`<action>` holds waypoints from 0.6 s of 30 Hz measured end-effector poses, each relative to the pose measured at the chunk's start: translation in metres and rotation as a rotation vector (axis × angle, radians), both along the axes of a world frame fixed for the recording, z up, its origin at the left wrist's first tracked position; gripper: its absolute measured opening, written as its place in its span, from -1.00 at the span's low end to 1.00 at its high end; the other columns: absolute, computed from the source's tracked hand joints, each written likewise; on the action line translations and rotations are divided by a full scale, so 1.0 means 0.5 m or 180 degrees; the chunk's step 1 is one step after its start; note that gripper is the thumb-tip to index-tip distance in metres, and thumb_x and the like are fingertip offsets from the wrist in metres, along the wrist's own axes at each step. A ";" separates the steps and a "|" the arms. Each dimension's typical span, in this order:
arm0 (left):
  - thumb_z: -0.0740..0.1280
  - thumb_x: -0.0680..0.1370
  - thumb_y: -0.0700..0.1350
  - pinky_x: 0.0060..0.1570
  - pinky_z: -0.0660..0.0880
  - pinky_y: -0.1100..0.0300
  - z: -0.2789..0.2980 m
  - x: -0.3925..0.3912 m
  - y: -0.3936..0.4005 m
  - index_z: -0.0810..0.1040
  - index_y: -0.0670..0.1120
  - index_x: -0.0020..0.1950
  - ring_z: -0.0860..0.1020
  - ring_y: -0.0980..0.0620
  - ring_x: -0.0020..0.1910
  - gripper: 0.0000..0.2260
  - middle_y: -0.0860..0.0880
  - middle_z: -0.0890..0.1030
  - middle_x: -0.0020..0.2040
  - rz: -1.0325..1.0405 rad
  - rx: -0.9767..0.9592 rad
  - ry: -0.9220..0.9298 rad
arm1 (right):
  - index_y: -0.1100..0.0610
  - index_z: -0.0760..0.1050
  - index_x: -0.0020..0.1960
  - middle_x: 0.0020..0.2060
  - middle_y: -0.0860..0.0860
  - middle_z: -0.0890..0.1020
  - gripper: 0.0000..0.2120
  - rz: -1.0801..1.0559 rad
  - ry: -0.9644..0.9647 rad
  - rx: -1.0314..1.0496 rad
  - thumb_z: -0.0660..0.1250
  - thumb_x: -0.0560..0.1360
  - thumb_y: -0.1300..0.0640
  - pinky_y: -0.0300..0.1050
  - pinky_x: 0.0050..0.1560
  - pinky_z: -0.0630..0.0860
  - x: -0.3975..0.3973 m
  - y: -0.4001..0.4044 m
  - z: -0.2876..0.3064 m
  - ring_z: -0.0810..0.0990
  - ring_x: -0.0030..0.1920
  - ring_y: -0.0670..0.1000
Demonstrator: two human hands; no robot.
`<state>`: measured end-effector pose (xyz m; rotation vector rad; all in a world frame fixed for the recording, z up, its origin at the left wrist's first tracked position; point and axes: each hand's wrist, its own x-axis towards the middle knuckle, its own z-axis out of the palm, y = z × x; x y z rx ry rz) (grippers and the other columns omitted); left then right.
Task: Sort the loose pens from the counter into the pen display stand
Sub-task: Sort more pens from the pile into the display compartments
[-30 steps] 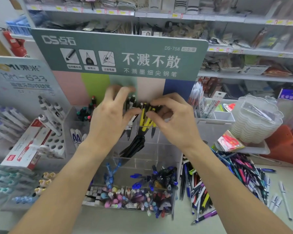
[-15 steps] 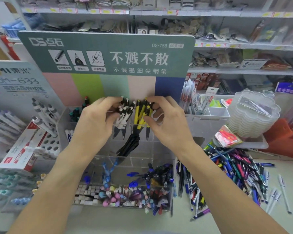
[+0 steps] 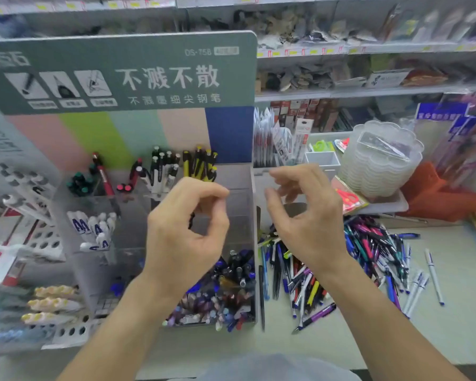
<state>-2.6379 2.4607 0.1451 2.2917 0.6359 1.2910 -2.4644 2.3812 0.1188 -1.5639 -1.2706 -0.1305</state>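
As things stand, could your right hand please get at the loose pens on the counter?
Probably yes: the right hand hovers empty just above the loose pens, with nothing visible between them.

Shop interior: stocked wall shelves (image 3: 368, 50) with yellow price tags behind pale counter (image 3: 465, 312); light even.
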 end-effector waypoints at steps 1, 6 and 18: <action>0.37 0.55 -0.30 -0.16 0.49 0.30 -0.007 0.022 -0.036 0.62 -0.18 0.01 0.57 0.07 -0.21 -0.92 0.00 0.61 -0.16 -0.0303 -0.0476 0.0111 | 0.20 0.58 0.08 -0.13 0.06 0.57 -0.81 -0.0173 0.0119 -0.0012 0.45 0.49 0.35 -0.27 -0.12 0.50 0.017 -0.037 -0.021 0.57 -0.20 0.00; 0.37 0.54 -0.05 -0.07 0.54 0.13 -0.160 0.146 -0.178 0.58 -0.02 0.11 0.58 0.09 -0.16 -0.83 0.10 0.60 -0.13 -0.1067 -0.1948 0.1583 | 0.00 0.59 0.06 -0.04 0.01 0.63 -0.81 -0.1053 0.1135 -0.1766 0.49 0.50 0.18 -0.35 -0.11 0.46 0.151 -0.239 -0.194 0.58 -0.10 -0.15; 0.50 0.45 0.08 0.30 0.38 -0.02 -0.458 0.298 -0.231 0.21 -0.14 0.48 0.36 -0.18 0.33 -0.25 -0.17 0.29 0.35 0.0494 -0.2397 0.2903 | 0.27 0.16 0.56 0.41 0.29 0.31 0.09 -0.2406 0.2434 -0.3161 0.66 0.27 -0.13 0.13 0.43 0.27 0.285 -0.438 -0.458 0.26 0.42 0.25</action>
